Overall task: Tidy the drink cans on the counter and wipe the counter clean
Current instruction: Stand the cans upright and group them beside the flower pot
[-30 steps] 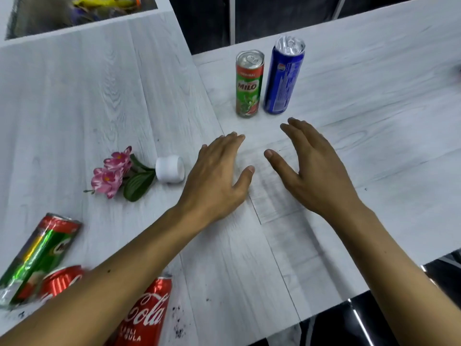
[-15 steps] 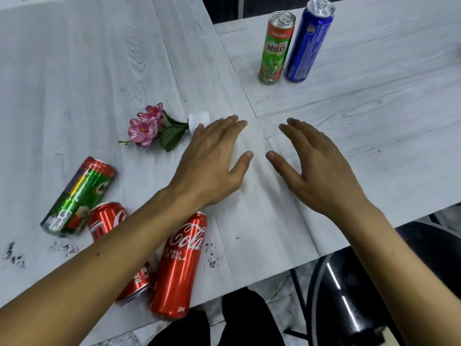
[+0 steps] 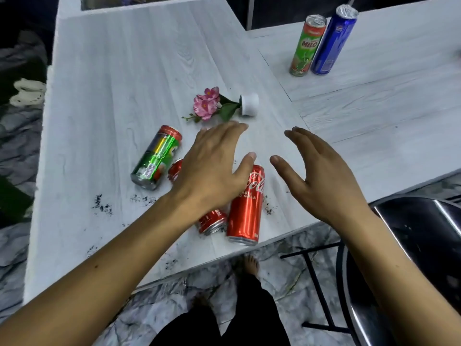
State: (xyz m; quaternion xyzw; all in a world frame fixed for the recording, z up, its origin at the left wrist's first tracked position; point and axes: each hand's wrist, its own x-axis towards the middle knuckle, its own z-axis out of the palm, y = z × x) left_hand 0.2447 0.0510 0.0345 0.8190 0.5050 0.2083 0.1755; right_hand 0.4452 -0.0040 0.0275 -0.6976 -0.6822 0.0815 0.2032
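Cans (image 3: 245, 203) beneath spread, seemingly empty fingers (image 3: 225, 132)

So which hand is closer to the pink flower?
The left hand. Its fingertips sit just below the pink flower, nearly touching it. The right hand is off to the flower's right and lower down, farther away.

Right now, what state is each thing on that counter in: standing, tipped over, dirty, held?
Milo can: standing upright.
Blue can: upright, beside it.
Green can: lying on its side.
Tall Coca-Cola can: lying down.
Short red can: lying, partly hidden.
Flower pot: tipped over.
Counter: dark specks.
Left hand: open, empty.
Right hand: open, empty.
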